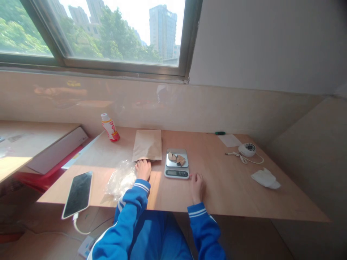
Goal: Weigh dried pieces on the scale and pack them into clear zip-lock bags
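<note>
Flat kraft-paper bag [146,145], laid on the desk [230,195] near the wall, plain brown and lightly creased, its long sides running away from the viewer. Digital kitchen scale [176,172] just to its right, with a metal top and a dark display along the near edge, carrying broken brown-and-tan pieces [176,159] of a material too small to identify.

Surroundings, left to right: white carton [58,150] beneath the edge of an adjoining desktop; smartphone [77,195] with a dark screen, at the near edge of the desk, its white cable [78,226] hanging down; crumpled clear plastic bag [121,180], just beside the left hand; upright bottle [110,127] with a red-and-white label, near the wall; small green object [220,133] by the wall; sheet of white paper [230,140]; round white device [247,149] with a looped white cord; crumpled white tissue [265,178] toward the right.

Left hand [143,170], blue striped sleeve at the wrist, with fingers [140,165] slightly spread and extended, touching the near edge of the kraft-paper bag, no grip evident. Right hand [197,187], with fingers [195,177] loosely curled and partly open, just beside the near right corner of the digital kitchen scale, holding nothing visible; contact with the scale impossible to determine.
</note>
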`<action>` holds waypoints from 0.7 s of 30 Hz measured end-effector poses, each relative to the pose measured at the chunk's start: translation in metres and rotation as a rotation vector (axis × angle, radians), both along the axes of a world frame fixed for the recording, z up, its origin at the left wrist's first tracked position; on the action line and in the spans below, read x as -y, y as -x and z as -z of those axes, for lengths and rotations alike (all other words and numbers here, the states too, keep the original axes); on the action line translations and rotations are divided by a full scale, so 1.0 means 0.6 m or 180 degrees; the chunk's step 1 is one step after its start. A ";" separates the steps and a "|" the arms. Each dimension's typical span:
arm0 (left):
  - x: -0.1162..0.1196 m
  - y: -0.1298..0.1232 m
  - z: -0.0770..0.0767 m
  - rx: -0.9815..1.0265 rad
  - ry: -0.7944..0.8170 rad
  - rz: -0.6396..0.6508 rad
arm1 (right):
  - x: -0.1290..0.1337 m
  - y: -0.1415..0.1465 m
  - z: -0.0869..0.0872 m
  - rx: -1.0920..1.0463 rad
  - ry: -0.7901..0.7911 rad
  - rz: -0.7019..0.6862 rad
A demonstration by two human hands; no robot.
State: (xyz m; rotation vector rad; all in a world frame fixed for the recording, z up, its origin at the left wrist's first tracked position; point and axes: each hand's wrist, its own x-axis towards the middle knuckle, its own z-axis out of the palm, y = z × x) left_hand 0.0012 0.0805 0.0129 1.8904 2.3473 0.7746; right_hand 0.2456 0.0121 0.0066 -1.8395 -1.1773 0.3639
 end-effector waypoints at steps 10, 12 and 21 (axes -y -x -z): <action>-0.003 -0.007 0.007 -0.0330 0.0121 -0.0287 | -0.002 0.000 0.003 -0.0010 -0.0020 -0.0011; -0.003 -0.010 0.010 -0.0327 0.0118 -0.0330 | -0.002 -0.001 0.006 -0.0018 -0.0027 -0.0016; -0.008 -0.004 0.017 -0.0440 0.0111 -0.0368 | -0.001 -0.001 0.004 -0.0004 -0.0043 -0.0035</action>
